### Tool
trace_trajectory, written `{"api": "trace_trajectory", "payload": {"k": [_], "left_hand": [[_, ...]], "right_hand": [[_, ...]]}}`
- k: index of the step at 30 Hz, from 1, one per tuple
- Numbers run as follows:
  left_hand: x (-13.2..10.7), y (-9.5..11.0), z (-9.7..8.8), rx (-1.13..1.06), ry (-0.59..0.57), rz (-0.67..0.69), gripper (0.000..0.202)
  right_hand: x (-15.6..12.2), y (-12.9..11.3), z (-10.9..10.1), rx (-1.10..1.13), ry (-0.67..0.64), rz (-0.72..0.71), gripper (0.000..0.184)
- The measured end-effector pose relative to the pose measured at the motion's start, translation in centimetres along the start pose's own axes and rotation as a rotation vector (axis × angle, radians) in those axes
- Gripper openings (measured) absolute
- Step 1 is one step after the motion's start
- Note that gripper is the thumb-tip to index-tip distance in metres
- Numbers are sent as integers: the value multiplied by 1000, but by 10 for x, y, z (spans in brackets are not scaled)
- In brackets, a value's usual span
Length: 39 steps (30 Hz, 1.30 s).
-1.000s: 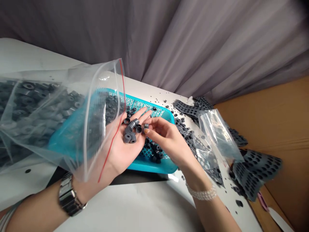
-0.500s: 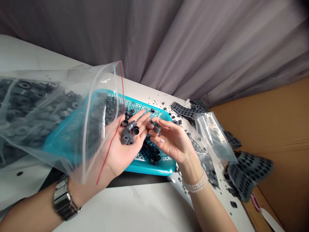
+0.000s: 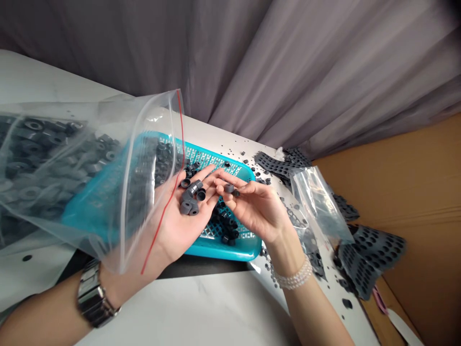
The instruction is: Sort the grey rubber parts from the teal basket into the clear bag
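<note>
My left hand [image 3: 180, 226] lies palm up with its fingers stretched out, carrying several small dark grey rubber caps [image 3: 194, 188], some showing a hollow end or a centre hole. Its wrist is inside the mouth of a clear zip bag [image 3: 90, 113] with a red strip, which holds many similar caps. Just right of the left fingertips, my right hand [image 3: 255, 206] pinches one grey cap [image 3: 229, 188] between thumb and fingers; a second small dark bit [image 3: 236, 193] shows beside it. Beneath both hands stands a turquoise basket [image 3: 223, 252] containing more dark caps.
Punched dark grey rubber sheets [image 3: 374, 250] lie at the right by a cardboard panel [image 3: 406, 182]. A clear plastic bag [image 3: 320, 206] rests beside the basket. Small dark scraps dot the white table [image 3: 187, 307]. Pink-handled scissors [image 3: 382, 300] are at lower right, a grey curtain [image 3: 230, 62] behind.
My right fingers have shifted slightly up and left and turned the pinched cap, closing in beside the left fingertips. The caps on my left palm stay in place.
</note>
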State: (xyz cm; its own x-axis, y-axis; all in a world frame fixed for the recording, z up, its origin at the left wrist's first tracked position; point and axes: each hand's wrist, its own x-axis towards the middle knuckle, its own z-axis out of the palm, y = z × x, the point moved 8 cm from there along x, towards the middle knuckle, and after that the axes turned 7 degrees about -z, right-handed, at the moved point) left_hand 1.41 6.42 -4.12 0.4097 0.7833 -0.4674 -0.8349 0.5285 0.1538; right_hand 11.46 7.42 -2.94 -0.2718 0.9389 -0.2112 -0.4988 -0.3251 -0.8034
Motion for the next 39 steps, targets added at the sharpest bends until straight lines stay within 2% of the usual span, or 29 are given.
{"api": "trace_trajectory", "payload": {"k": [3,6,9,16,21,26,30,32,35,39], "left_hand": [[2,1,-2,-1,-22,-17,49],[4,1,-5,-11,-45,-46,49],[8,1,-9,-12,-61,-56,48],[11,4,-15,50,-45,-19,48],[8,1,-8,49,-66,-40,48],[2,-3,1,43,-72,-34,50],[1,-5,6,39,-120,-57,50],[1,-6,7,50,-123,-71,49],[0,-7,8,66,-122,-81,49],[-3,-6,10,80,-147,-80,48]], "right_hand": [[0,1,1,24,3,-10,25],[0,2,-3,98,73,-24,14],[-1,5,-6,149,131,4,12],[-2,4,-6,169,113,3,10],[-1,6,-6,174,135,16,8],[-2,2,-13,175,237,-10,7],[-3,-4,-8,200,159,-31,2],[-4,-4,-5,139,133,-26,7],[-6,-2,0,-81,111,-71,22],[-10,-4,11,-440,74,-180,17]]}}
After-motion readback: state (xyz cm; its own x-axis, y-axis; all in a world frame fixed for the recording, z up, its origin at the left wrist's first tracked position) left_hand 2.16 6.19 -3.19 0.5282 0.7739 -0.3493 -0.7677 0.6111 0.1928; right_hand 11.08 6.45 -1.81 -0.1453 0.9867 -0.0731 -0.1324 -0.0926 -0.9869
